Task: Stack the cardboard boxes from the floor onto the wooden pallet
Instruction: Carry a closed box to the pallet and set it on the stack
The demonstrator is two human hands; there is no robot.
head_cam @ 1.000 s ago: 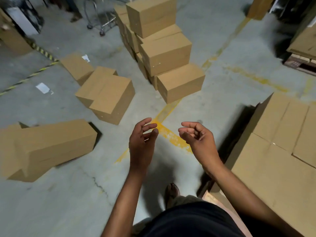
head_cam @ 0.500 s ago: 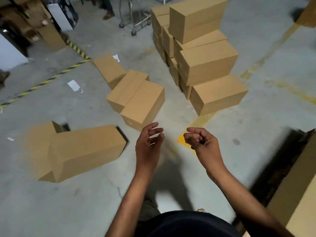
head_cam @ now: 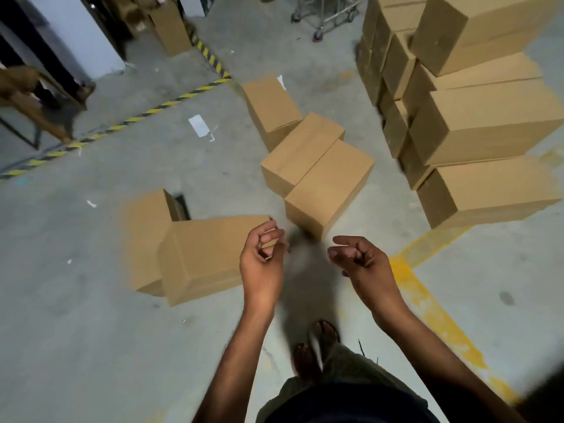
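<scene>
Several plain cardboard boxes lie loose on the concrete floor. A long box (head_cam: 207,257) lies on its side at centre left, with another box (head_cam: 146,227) behind it. A tilted box (head_cam: 329,184) and its neighbour (head_cam: 302,151) sit straight ahead, a further box (head_cam: 268,105) beyond them. A tall stack of boxes (head_cam: 476,123) stands at the right. My left hand (head_cam: 262,264) hovers by the long box's right end, fingers loosely curled, holding nothing. My right hand (head_cam: 360,264) hangs beside it, also loosely curled and empty. The wooden pallet is out of view.
Yellow-black hazard tape (head_cam: 128,120) crosses the floor at the left. A wheeled cart (head_cam: 323,13) stands at the back. A yellow painted line (head_cam: 427,297) runs under my right arm. A scrap of white paper (head_cam: 198,126) lies on the floor. My feet (head_cam: 317,346) show below.
The view has swung left and forward: the boxes on the pallet at the right have left the frame, and the loose floor boxes are closer. Both hands stay empty and loosely curled.
</scene>
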